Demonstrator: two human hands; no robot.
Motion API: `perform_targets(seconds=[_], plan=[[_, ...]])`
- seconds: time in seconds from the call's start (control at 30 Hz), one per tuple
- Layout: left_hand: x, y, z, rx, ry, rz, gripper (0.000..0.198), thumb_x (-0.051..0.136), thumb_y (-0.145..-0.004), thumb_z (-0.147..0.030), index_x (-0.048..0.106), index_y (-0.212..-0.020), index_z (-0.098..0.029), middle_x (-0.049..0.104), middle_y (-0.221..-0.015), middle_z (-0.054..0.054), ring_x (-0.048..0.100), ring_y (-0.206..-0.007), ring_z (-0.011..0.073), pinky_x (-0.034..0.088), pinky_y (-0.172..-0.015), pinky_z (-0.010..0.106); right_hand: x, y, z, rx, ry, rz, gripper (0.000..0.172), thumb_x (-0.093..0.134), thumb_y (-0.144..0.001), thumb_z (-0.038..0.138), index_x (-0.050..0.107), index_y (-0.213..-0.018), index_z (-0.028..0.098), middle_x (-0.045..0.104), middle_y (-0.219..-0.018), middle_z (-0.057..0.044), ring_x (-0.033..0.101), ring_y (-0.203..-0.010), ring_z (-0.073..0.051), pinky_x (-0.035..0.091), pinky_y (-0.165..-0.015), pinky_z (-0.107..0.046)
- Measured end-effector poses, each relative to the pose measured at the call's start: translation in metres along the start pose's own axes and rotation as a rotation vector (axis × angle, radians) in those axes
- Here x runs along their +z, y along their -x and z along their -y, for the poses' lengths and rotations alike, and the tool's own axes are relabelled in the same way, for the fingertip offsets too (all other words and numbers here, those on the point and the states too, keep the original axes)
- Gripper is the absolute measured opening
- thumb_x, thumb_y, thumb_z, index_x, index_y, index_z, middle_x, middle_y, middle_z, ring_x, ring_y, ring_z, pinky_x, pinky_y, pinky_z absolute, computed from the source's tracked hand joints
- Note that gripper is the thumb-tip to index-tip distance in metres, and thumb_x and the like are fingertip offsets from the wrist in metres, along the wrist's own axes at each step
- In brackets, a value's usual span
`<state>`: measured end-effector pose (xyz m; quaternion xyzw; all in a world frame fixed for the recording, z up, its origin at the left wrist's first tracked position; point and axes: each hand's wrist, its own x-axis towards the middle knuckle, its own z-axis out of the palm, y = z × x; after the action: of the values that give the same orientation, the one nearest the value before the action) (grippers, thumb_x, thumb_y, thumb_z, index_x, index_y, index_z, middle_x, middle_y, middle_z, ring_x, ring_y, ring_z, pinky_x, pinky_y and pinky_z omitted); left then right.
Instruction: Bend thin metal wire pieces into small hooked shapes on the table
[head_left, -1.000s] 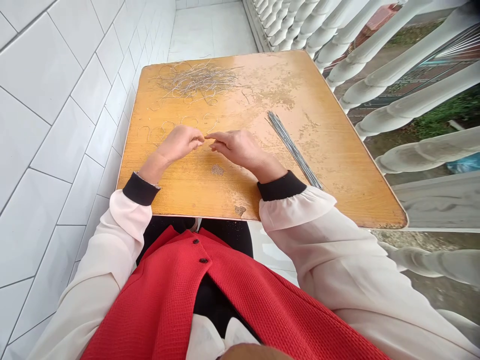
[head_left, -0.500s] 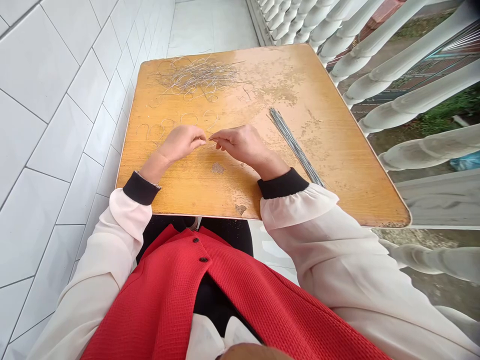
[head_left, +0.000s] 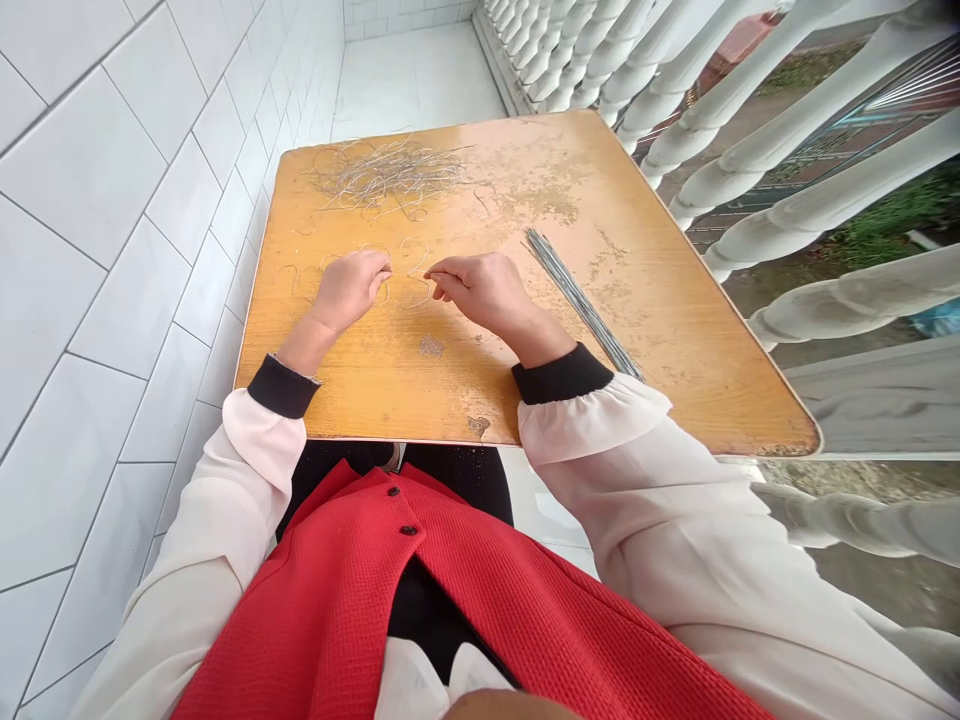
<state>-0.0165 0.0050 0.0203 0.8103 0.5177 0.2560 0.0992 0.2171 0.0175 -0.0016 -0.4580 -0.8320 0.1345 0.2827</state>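
My left hand (head_left: pixel 349 288) and my right hand (head_left: pixel 480 290) rest over the middle of a worn orange table (head_left: pixel 675 330), fingertips a short way apart. Both are closed in a pinch. Between them runs a thin wire piece (head_left: pixel 409 274), too fine to trace clearly. A few bent wire hooks (head_left: pixel 411 262) lie on the table just beyond my fingers. A tangled pile of bent wires (head_left: pixel 390 172) sits at the far left of the table. To the right of my right hand lies a bundle of straight wires (head_left: pixel 581 300).
A white tiled wall (head_left: pixel 112 220) runs close along the table's left side. A white balustrade (head_left: pixel 750 110) stands to the right, beyond the table's edge. White floor tiles (head_left: pixel 420 70) stretch past the table's far end.
My hands have drawn slightly apart, the left one shifting left. The view has tipped a little, so the table sits lower in the picture.
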Motion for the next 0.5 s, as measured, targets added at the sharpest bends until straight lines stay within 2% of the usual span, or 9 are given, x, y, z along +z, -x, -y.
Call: perform_targets(seconds=[0.13, 0.27, 0.33, 0.43, 0.5], plan=[[0.006, -0.002, 0.000, 0.003, -0.076, -0.004, 0.014, 0.055, -0.096, -0.024, 0.068, -0.091, -0.023, 0.074, -0.095, 0.007, 0.066, -0.098, 0.0237, 0.047, -0.088, 0.034, 0.004, -0.001, 0.000, -0.032, 0.056, -0.052, 0.035, 0.047, -0.104, 0.043, 0.077, -0.100, 0.026, 0.078, -0.077, -0.006, 0.073, -0.075, -0.025, 0.055, -0.072, -0.037], [0.014, -0.008, -0.005, -0.032, -0.088, -0.009, 0.017, 0.051, -0.096, -0.018, 0.065, -0.086, -0.021, 0.072, -0.090, 0.009, 0.067, -0.095, 0.0251, 0.045, -0.086, 0.034, 0.012, -0.002, 0.004, -0.012, 0.053, -0.138, 0.039, 0.042, -0.106, 0.045, 0.075, -0.100, 0.025, 0.077, -0.077, -0.007, 0.074, -0.076, -0.026, 0.055, -0.073, -0.038], [0.016, -0.011, -0.008, -0.060, -0.078, -0.056, 0.017, 0.050, -0.097, -0.017, 0.065, -0.089, -0.021, 0.072, -0.090, 0.009, 0.067, -0.095, 0.0253, 0.045, -0.085, 0.034, 0.017, -0.002, 0.008, 0.018, 0.005, -0.192, 0.040, 0.039, -0.107, 0.046, 0.073, -0.101, 0.024, 0.077, -0.076, -0.006, 0.074, -0.075, -0.025, 0.056, -0.074, -0.038], [0.016, -0.017, -0.010, -0.103, 0.001, -0.144, 0.020, 0.048, -0.101, -0.025, 0.066, -0.093, -0.023, 0.073, -0.089, 0.009, 0.069, -0.093, 0.0240, 0.046, -0.082, 0.033, 0.026, -0.004, 0.017, 0.078, -0.131, -0.262, 0.039, 0.038, -0.107, 0.046, 0.068, -0.102, 0.022, 0.076, -0.076, -0.006, 0.073, -0.070, -0.022, 0.056, -0.074, -0.036], [0.014, -0.020, -0.011, -0.069, 0.134, -0.107, 0.027, 0.041, -0.105, -0.030, 0.066, -0.099, -0.024, 0.074, -0.090, 0.009, 0.070, -0.094, 0.0229, 0.047, -0.081, 0.032, 0.031, -0.006, 0.023, 0.133, -0.251, -0.293, 0.037, 0.039, -0.107, 0.048, 0.065, -0.099, 0.022, 0.075, -0.075, -0.004, 0.072, -0.066, -0.020, 0.056, -0.072, -0.035]])
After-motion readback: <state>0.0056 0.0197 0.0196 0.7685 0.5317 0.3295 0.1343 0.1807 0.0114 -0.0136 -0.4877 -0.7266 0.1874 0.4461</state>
